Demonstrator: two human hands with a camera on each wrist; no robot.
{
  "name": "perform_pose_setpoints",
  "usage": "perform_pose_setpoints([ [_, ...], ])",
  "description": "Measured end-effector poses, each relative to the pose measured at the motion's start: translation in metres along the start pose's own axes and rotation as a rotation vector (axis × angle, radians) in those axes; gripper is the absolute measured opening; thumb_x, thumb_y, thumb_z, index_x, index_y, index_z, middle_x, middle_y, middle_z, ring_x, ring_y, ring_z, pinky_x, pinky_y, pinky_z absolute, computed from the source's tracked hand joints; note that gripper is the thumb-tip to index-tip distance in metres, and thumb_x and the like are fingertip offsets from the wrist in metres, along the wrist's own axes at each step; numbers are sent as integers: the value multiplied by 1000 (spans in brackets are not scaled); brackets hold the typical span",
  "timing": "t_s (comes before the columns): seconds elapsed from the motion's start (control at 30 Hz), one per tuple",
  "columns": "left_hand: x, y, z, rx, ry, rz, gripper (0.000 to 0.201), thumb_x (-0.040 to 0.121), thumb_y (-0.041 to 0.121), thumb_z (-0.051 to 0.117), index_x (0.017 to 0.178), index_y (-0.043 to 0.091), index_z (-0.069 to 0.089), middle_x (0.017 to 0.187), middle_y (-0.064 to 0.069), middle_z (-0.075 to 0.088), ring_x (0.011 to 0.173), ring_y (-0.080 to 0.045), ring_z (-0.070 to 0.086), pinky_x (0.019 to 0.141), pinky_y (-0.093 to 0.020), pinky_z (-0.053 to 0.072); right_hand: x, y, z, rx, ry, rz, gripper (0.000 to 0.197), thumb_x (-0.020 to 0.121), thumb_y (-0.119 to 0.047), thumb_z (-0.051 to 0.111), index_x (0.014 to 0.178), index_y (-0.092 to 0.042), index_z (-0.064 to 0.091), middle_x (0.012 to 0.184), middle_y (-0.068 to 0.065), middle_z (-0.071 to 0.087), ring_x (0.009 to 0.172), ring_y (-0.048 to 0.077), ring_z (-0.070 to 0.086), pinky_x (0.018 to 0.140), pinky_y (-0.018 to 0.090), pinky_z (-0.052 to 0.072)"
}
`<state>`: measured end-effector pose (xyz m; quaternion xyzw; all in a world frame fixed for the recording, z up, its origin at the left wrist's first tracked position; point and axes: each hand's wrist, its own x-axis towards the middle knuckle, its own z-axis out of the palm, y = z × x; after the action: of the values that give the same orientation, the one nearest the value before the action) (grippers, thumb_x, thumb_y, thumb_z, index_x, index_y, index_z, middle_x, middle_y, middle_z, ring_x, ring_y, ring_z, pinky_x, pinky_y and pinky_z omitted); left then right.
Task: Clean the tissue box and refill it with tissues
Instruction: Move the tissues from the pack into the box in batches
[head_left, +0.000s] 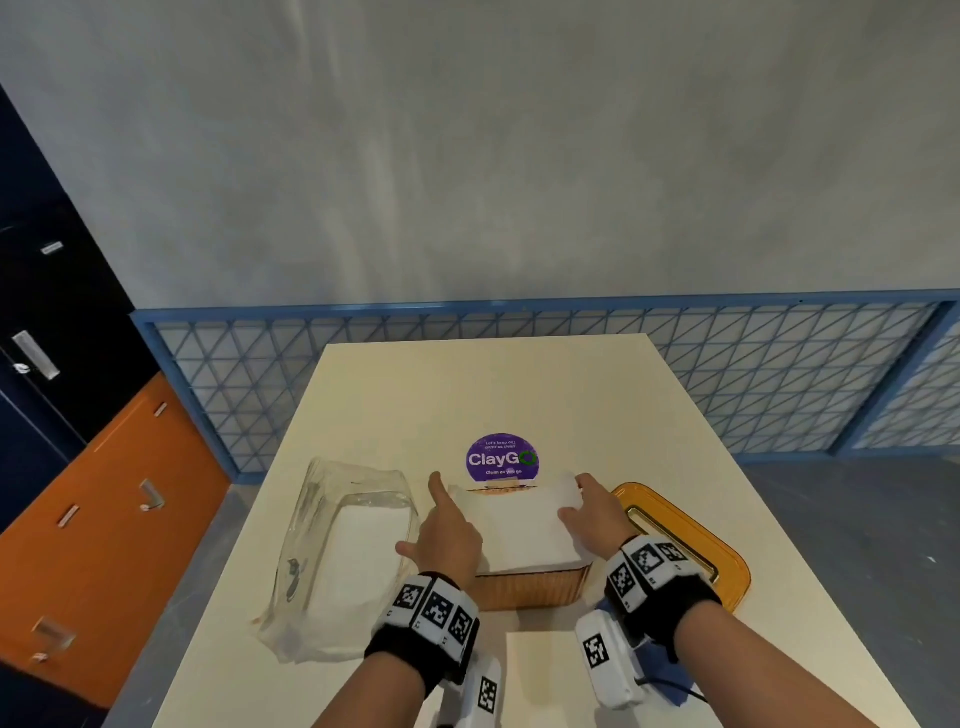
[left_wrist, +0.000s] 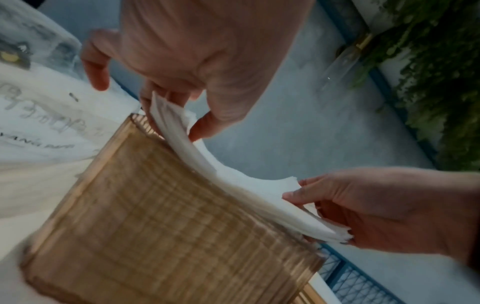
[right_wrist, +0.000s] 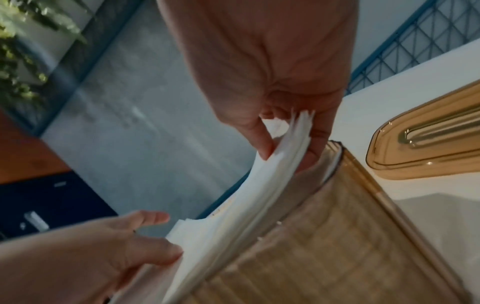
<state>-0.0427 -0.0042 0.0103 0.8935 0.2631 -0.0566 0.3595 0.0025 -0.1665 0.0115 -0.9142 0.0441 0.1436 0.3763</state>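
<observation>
An amber ribbed tissue box (head_left: 530, 590) (left_wrist: 166, 226) (right_wrist: 324, 246) stands open-topped at the table's middle. A white stack of tissues (head_left: 522, 525) (left_wrist: 233, 179) (right_wrist: 249, 197) lies bowed over its top opening. My left hand (head_left: 447, 530) (left_wrist: 182, 115) pinches the stack's left edge, index finger stretched forward. My right hand (head_left: 592, 514) (right_wrist: 288, 142) pinches the stack's right edge between thumb and fingers. The amber lid (head_left: 685, 540) (right_wrist: 426, 139) with a slot lies flat to the right of the box.
A clear plastic tissue wrapper (head_left: 343, 551) (left_wrist: 39, 92) holding more white tissues lies left of the box. A purple round sticker (head_left: 501, 457) sits behind the box. A white sheet (head_left: 545, 675) lies near the front edge. A blue mesh railing (head_left: 779, 374) runs behind the table.
</observation>
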Motion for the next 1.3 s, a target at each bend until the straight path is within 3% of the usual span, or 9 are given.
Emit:
perform_pose_setpoints([
  [0.13, 8, -5, 7, 195, -7, 40, 83, 88, 1, 46, 150, 27, -2, 111, -5, 65, 106, -22, 59, 111, -51, 18, -1, -1, 7, -142, 36, -29, 44, 92, -8, 50, 135, -7, 37, 125, 18, 59, 113, 31, 58, 91, 34, 48],
  [0.33, 7, -10, 9, 376, 36, 179, 81, 85, -4, 48, 149, 26, 9, 134, -5, 46, 124, -22, 43, 108, -48, 23, -5, 0, 15, -262, 68, -140, 51, 92, -4, 51, 139, -8, 32, 129, 15, 53, 115, 27, 54, 92, 32, 46],
  [0.43, 9, -13, -4, 586, 126, 406, 66, 90, 8, 51, 146, 30, 23, 147, -2, 28, 132, -24, 30, 105, -51, 25, -14, -2, 11, -499, 187, -358, 63, 90, -9, 56, 145, -13, 25, 141, 11, 36, 125, 25, 40, 96, 30, 44],
  [0.53, 18, -13, -21, 794, -65, 670, 56, 93, 24, 54, 142, 37, 31, 147, 5, 31, 136, -18, 30, 108, -57, 16, -12, -3, 4, -602, 64, -556, 66, 87, -21, 64, 144, -23, 33, 148, 6, 34, 134, 25, 34, 108, 37, 34],
  [0.63, 26, -14, -32, 988, -266, 715, 58, 91, 30, 56, 143, 37, 31, 146, 4, 35, 137, -16, 34, 108, -63, 9, -5, -1, 4, -758, -310, -481, 62, 90, -29, 59, 144, -38, 31, 154, -3, 26, 142, 18, 25, 117, 47, 13],
  [0.77, 35, -20, -31, 1047, -315, 724, 60, 94, 23, 52, 145, 37, 25, 145, 4, 36, 126, -18, 48, 108, -62, 9, 3, 3, 4, -888, -436, -366, 64, 94, -28, 52, 146, -45, 18, 161, -5, 6, 148, 21, 8, 116, 58, 3],
  [0.9, 38, -22, -29, 1067, -307, 727, 62, 94, 21, 54, 146, 37, 23, 139, 2, 42, 126, -20, 47, 108, -63, 9, 3, 1, -4, -945, -490, -320, 69, 94, -27, 52, 147, -44, 13, 161, -3, 4, 149, 22, 6, 115, 60, 3],
  [1.13, 36, -20, -22, 1102, -284, 727, 64, 94, 24, 53, 146, 39, 20, 143, 1, 43, 134, -26, 30, 107, -59, 17, 2, 4, 3, -781, -422, -200, 59, 95, -47, 33, 150, -28, 20, 160, 1, 16, 148, 23, 13, 118, 58, -1],
  [1.3, 32, -16, -28, 1011, -247, 753, 53, 92, 27, 55, 141, 36, 36, 131, 4, 52, 127, -27, 32, 102, -51, 23, 2, 5, -3, -855, -438, -288, 64, 91, -30, 57, 145, -42, 24, 157, -1, 23, 146, 24, 18, 117, 56, 11],
])
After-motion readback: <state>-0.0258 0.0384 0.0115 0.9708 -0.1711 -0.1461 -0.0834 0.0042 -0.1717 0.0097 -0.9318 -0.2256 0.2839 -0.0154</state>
